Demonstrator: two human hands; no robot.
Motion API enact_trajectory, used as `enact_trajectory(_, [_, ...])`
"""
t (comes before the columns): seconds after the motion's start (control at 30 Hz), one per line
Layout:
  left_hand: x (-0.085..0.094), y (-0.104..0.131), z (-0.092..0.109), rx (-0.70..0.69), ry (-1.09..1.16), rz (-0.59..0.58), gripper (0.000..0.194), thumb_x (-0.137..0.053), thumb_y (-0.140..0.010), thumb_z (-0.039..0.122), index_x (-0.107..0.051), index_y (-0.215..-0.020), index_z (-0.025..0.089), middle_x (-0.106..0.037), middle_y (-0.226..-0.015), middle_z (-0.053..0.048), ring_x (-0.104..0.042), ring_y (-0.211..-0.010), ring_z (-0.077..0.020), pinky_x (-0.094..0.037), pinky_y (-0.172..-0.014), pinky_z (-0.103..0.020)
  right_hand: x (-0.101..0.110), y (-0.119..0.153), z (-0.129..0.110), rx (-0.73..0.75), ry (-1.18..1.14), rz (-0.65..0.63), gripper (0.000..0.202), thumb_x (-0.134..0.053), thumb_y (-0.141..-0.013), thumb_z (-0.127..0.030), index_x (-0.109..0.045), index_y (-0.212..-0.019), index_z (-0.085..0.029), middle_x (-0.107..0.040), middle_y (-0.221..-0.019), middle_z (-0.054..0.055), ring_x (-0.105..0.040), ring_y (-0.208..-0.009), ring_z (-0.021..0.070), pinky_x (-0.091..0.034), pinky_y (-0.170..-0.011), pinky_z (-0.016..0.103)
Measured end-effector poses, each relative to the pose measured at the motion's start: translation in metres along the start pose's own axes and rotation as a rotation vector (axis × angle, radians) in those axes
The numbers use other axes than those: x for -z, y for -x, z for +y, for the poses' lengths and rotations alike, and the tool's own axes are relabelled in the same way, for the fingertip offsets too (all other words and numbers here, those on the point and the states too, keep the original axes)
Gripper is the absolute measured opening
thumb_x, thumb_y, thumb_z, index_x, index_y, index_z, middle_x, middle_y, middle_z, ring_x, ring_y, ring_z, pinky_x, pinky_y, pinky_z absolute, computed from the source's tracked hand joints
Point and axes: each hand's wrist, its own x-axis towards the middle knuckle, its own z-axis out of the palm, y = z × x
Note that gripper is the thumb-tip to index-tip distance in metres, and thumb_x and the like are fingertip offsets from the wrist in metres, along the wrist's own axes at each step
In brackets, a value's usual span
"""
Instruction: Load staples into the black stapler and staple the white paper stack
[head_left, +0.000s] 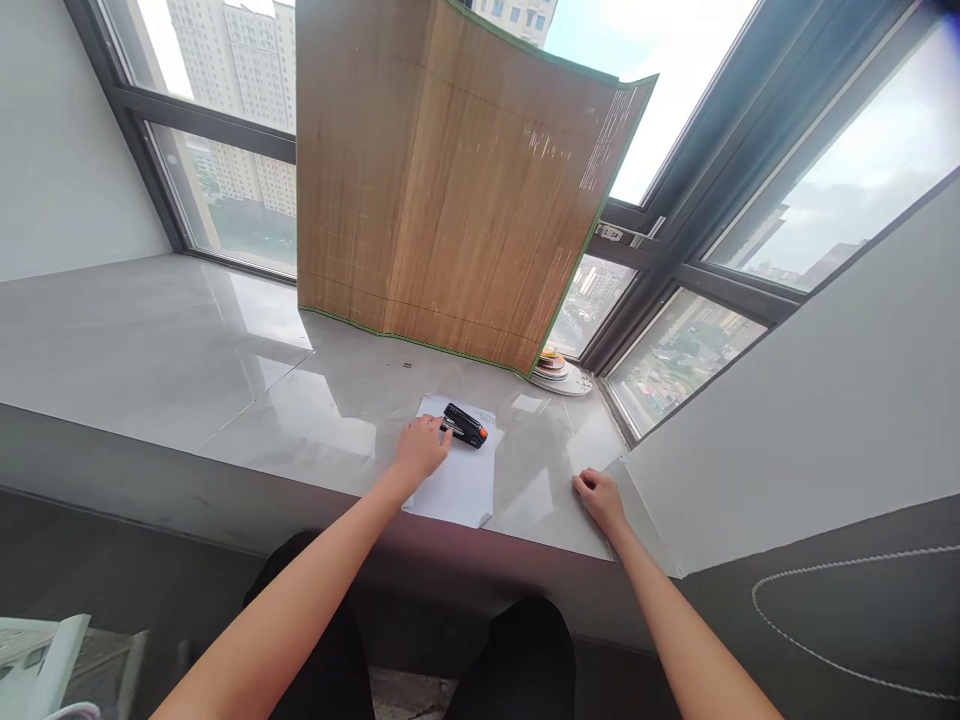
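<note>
A black stapler (465, 426) with an orange patch at its right end lies on white paper (457, 492). The paper rests on the grey tiled sill, its near corners slightly curled. My left hand (424, 447) is over the paper's left side, fingers apart, at the stapler's left end. Whether the fingertips touch the stapler, I cannot tell. To the right of the paper, my right hand (598, 492) rests on the sill, its fingers curled in with nothing showing in them.
A bamboo mat (450, 200) with green edging stands against the windows. Stacked round, plate-like things (562, 376) sit by its lower right corner. A small dark piece (407, 365) lies on the sill (150, 350). A beaded cord (780, 625) hangs at right.
</note>
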Motion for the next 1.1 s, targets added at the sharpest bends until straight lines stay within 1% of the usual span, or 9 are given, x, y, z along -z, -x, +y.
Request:
enact_trajectory(0.1, [0.009,-0.015,-0.042,-0.117,-0.017,-0.053,0.041,-0.05,-0.105,0.03,-0.069,-0.139,0.02,-0.064,-0.152,-0.015,-0.055,-0.144,-0.0302,-0.041,-0.122,-0.048,-0.007,0.001,-0.005,-0.019,0.155,0.037,0.034,-0.049,-0.083,-0.045,-0.04,-0.057,-0.024,-0.053,-0.065,0.003,-0.041,-0.062,0.0173,-0.029,-0.065,0.034])
enact_trajectory(0.2, [0.004,-0.018,-0.065,-0.162,-0.041,-0.094,0.037,-0.053,-0.102,0.027,-0.068,-0.136,0.023,-0.064,-0.151,-0.012,-0.054,-0.144,-0.0285,-0.034,-0.126,-0.049,-0.019,0.004,-0.021,-0.075,0.254,0.109,0.034,-0.05,-0.087,-0.039,-0.043,-0.056,-0.024,-0.058,-0.069,0.007,-0.042,-0.063,0.0186,-0.027,-0.065,0.035])
enact_trajectory(0.3, [-0.002,-0.017,-0.068,-0.15,-0.061,-0.061,0.035,-0.055,-0.1,0.028,-0.067,-0.132,0.023,-0.066,-0.144,-0.013,-0.057,-0.137,-0.0298,-0.034,-0.123,-0.05,-0.038,0.005,-0.058,-0.038,0.146,0.129,0.041,-0.046,-0.096,-0.043,-0.046,-0.059,-0.025,-0.058,-0.066,0.007,-0.046,-0.065,0.0205,-0.032,-0.066,0.035])
enact_trajectory(0.37, [-0.001,-0.016,-0.066,-0.155,-0.059,-0.062,0.034,-0.057,-0.098,0.032,-0.066,-0.131,0.024,-0.066,-0.139,-0.013,-0.058,-0.134,-0.0313,-0.035,-0.121,-0.051,-0.054,0.002,-0.093,0.097,-0.001,0.035,0.041,-0.045,-0.101,-0.048,-0.057,-0.07,-0.024,-0.063,-0.073,0.006,-0.053,-0.071,0.0214,-0.039,-0.071,0.034])
enact_trajectory(0.43, [0.002,-0.017,-0.065,-0.161,-0.033,-0.079,0.033,-0.059,-0.098,0.036,-0.065,-0.129,0.026,-0.067,-0.135,-0.011,-0.058,-0.131,-0.0319,-0.036,-0.12,-0.051,-0.074,-0.005,-0.13,0.217,-0.096,-0.064,0.029,-0.056,-0.099,-0.049,-0.07,-0.103,-0.024,-0.071,-0.098,0.007,-0.062,-0.091,0.0245,-0.047,-0.086,0.035])
enact_trajectory(0.5, [0.006,-0.017,-0.065,-0.158,-0.002,-0.094,0.031,-0.059,-0.098,0.036,-0.065,-0.127,0.027,-0.067,-0.133,-0.01,-0.059,-0.129,-0.0318,-0.036,-0.119,-0.051,-0.093,-0.015,-0.161,0.277,-0.12,-0.073,0.043,-0.069,-0.092,-0.047,-0.066,-0.128,-0.024,-0.07,-0.121,0.01,-0.063,-0.112,0.0289,-0.048,-0.099,0.041])
enact_trajectory(0.6, [0.008,-0.017,-0.066,-0.139,0.023,-0.086,0.03,-0.062,-0.096,0.036,-0.065,-0.125,0.028,-0.067,-0.13,-0.01,-0.059,-0.128,-0.0323,-0.036,-0.118,-0.051,-0.116,-0.029,-0.188,0.29,-0.143,-0.088,0.046,-0.073,-0.089,-0.038,-0.066,-0.132,-0.024,-0.07,-0.125,0.011,-0.062,-0.117,0.0308,-0.049,-0.105,0.047])
enact_trajectory(0.83, [0.005,-0.018,-0.069,-0.141,0.077,-0.072,0.029,-0.069,-0.094,0.039,-0.068,-0.12,0.028,-0.067,-0.126,-0.009,-0.061,-0.125,-0.0328,-0.038,-0.115,-0.052,-0.129,-0.033,-0.185,0.305,-0.252,-0.032,0.038,-0.061,-0.091,-0.022,-0.073,-0.127,-0.022,-0.075,-0.113,0.01,-0.064,-0.108,0.0295,-0.051,-0.101,0.047])
enact_trajectory(1.1, [-0.001,-0.02,-0.074,-0.153,0.091,-0.047,0.03,-0.071,-0.093,0.042,-0.069,-0.12,0.028,-0.069,-0.125,-0.008,-0.062,-0.123,-0.0338,-0.039,-0.114,-0.052,-0.127,-0.031,-0.185,0.316,-0.295,0.004,0.05,-0.061,-0.093,-0.025,-0.068,-0.142,-0.023,-0.071,-0.122,0.011,-0.061,-0.115,0.0294,-0.048,-0.11,0.051])
